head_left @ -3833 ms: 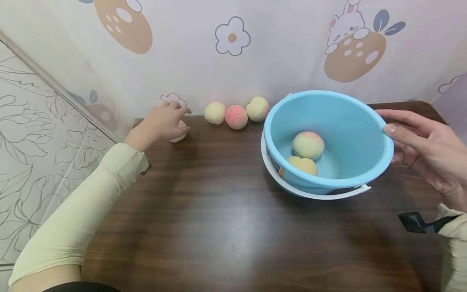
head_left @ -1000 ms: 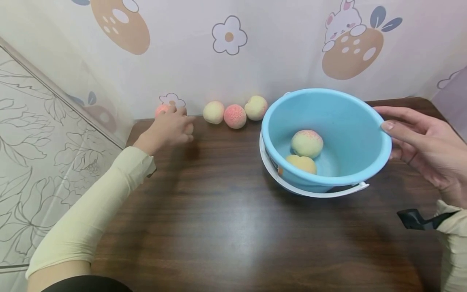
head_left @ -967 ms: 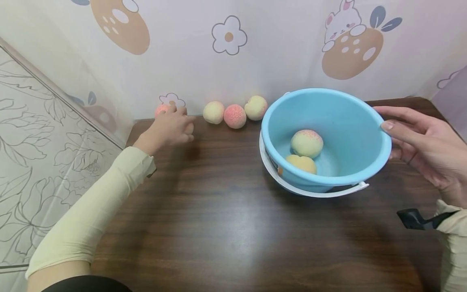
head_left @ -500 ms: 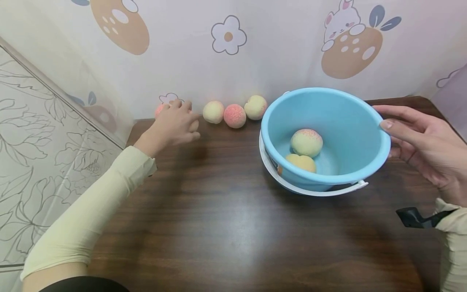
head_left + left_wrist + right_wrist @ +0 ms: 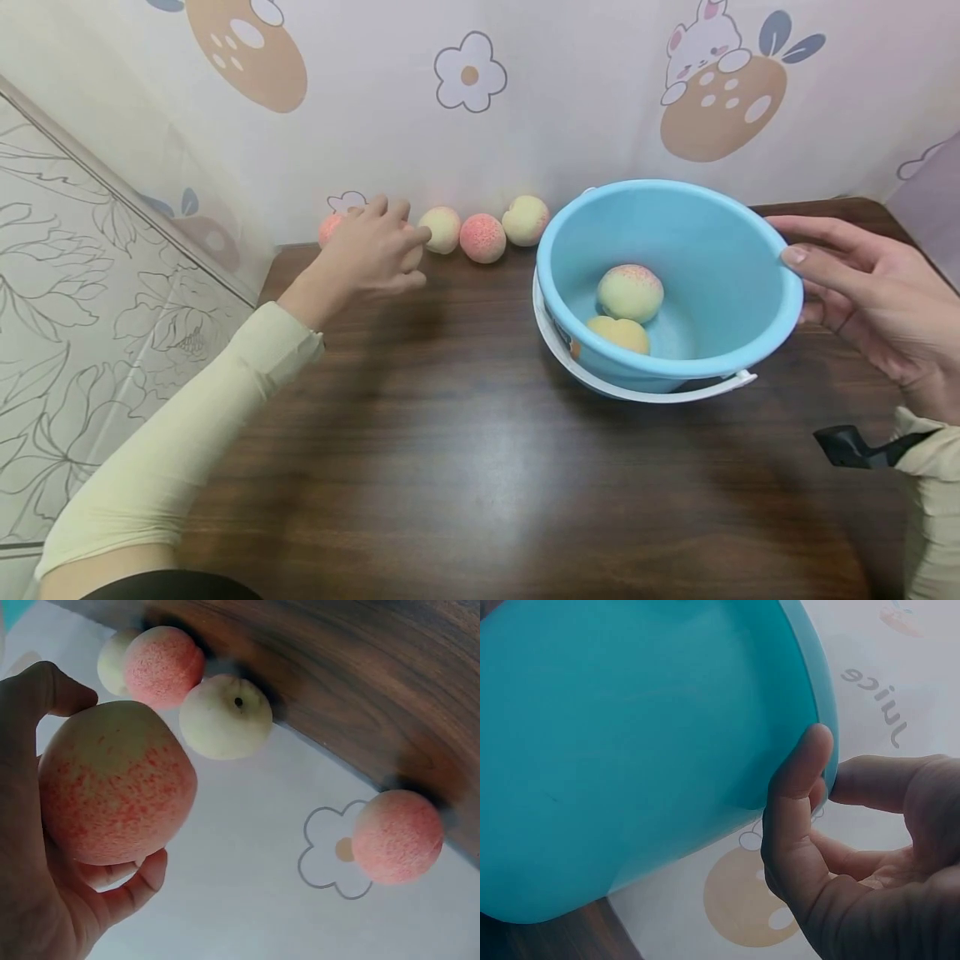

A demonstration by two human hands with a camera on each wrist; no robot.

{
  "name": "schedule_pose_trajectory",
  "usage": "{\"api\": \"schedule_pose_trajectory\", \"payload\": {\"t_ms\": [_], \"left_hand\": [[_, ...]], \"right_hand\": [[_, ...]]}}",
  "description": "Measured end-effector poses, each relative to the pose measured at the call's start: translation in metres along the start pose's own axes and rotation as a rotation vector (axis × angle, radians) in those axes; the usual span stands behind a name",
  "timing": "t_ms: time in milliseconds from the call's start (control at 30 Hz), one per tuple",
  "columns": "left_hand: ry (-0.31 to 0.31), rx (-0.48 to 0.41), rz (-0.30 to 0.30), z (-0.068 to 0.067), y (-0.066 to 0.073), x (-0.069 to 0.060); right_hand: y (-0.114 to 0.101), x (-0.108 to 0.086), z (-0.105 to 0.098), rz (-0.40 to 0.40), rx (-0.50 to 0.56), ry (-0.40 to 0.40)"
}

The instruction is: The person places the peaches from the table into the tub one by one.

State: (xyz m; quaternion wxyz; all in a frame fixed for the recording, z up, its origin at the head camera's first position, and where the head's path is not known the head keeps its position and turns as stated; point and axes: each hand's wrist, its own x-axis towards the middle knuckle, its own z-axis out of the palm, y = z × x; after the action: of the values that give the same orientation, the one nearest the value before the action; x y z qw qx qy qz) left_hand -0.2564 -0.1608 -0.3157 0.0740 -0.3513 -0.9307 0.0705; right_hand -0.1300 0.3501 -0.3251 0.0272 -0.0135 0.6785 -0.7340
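My left hand (image 5: 367, 254) grips a peach (image 5: 120, 784), pale yellow with red speckles, above the back edge of the table; in the head view the hand largely hides it. My right hand (image 5: 885, 292) pinches the right side of the rim of a light blue bucket (image 5: 712, 233), its thumb on the edge. Two peaches lie inside: a pink-tipped one (image 5: 631, 293) and a yellower one (image 5: 621, 335). Right of my left hand, a pale peach (image 5: 442, 229), a pink peach (image 5: 483, 238) and another pale peach (image 5: 526, 221) line the back edge.
Behind my left hand, a pink peach (image 5: 330, 227) sits at the table's back left corner. The bucket's white handle (image 5: 652, 397) hangs down in front. A printed curtain (image 5: 570, 100) rises behind the dark wooden table (image 5: 465, 433), and a flower-patterned panel (image 5: 97, 333) borders the left.
My left hand has taken hold of a peach at the back left and moved right with it, toward the row. The right hand and bucket have stayed in place.
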Motion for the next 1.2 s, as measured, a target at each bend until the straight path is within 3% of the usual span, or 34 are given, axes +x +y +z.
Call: {"api": "schedule_pose_trajectory", "payload": {"t_ms": [233,533,900,1200], "left_hand": [[0.105,0.048,0.040,-0.003,0.005,0.002],[0.075,0.094,0.021,-0.009,0.010,0.002],[0.069,0.135,0.053,-0.012,0.013,0.005],[0.113,0.129,0.096,-0.015,0.016,0.006]], "right_hand": [[0.000,0.001,-0.001,0.003,0.009,-0.009],[-0.003,0.001,0.001,0.015,-0.016,0.014],[-0.002,0.002,0.000,-0.001,0.012,-0.010],[-0.001,0.003,0.000,-0.013,0.011,-0.018]]}}
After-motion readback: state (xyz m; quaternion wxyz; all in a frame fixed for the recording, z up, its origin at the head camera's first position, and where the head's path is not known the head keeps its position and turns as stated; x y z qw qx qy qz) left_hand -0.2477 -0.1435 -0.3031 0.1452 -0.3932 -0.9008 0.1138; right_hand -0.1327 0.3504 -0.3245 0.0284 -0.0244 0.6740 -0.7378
